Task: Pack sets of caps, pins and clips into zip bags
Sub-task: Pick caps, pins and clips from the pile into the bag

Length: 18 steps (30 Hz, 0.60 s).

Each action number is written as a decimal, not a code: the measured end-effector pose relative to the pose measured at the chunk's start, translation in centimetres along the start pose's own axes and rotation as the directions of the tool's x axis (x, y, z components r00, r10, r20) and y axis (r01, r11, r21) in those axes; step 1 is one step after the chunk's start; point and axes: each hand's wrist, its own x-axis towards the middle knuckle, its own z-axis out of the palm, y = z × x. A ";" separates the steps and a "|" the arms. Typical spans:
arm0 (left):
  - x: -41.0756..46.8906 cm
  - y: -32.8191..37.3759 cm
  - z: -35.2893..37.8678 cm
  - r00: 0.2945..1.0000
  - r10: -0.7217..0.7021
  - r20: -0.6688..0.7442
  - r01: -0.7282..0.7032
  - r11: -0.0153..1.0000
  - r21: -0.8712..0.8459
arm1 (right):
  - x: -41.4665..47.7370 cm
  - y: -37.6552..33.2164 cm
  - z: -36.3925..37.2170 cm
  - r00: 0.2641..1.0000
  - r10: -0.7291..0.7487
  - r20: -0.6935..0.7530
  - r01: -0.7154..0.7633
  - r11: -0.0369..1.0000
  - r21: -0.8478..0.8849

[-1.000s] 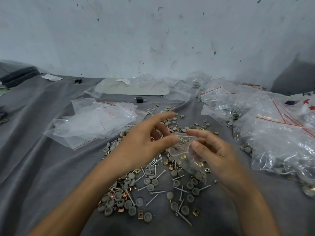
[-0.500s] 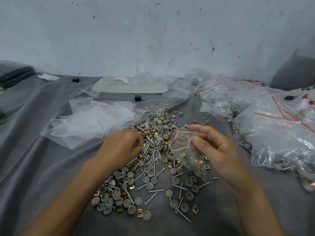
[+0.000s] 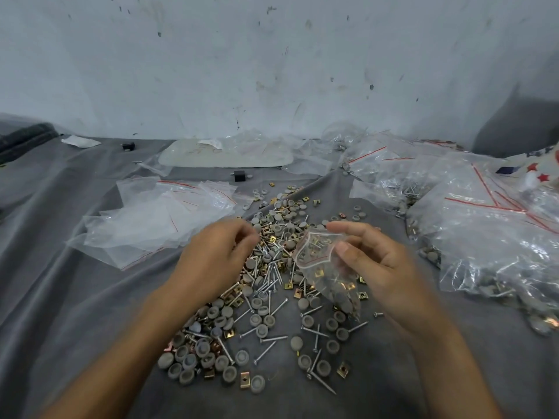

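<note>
While the right hand (image 3: 384,267) pinches the part-filled zip bag (image 3: 326,276) open above the pile (image 3: 263,322), the left hand (image 3: 211,258) curls over loose caps (image 3: 273,228).
Head view: a slack pinch could spill the bag's caps and clips (image 3: 350,286); whether the curled left fingers grip anything is hidden.

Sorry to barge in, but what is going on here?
A person is packing parts into zip bags. The right hand holds a small zip bag open, partly filled with caps and clips. The left hand, loosely curled, is at the loose pile of caps, pins and clips on the grey cloth; whether it holds anything is unclear. Empty bags lie left, filled bags right.
</note>
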 end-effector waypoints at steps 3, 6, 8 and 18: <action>0.0 2.9 -1.2 0.996 0.085 -0.011 -0.085 0.957 -0.277 | 0.0 0.0 0.1 1.000 0.011 0.013 -0.010 1.000 -0.020; 0.0 4.9 -1.4 0.985 0.155 0.071 -0.111 0.899 -0.424 | -0.1 0.0 0.0 1.000 0.004 0.018 -0.003 0.999 -0.033; -0.1 5.7 -1.3 0.973 0.192 0.129 -0.116 0.887 -0.448 | -0.1 0.0 -0.1 1.000 0.001 0.019 -0.001 0.999 -0.037; -0.5 5.5 -3.0 0.912 0.052 0.408 0.385 0.238 -0.891 | 0.0 0.5 -0.2 1.000 -0.017 0.011 0.016 0.999 0.033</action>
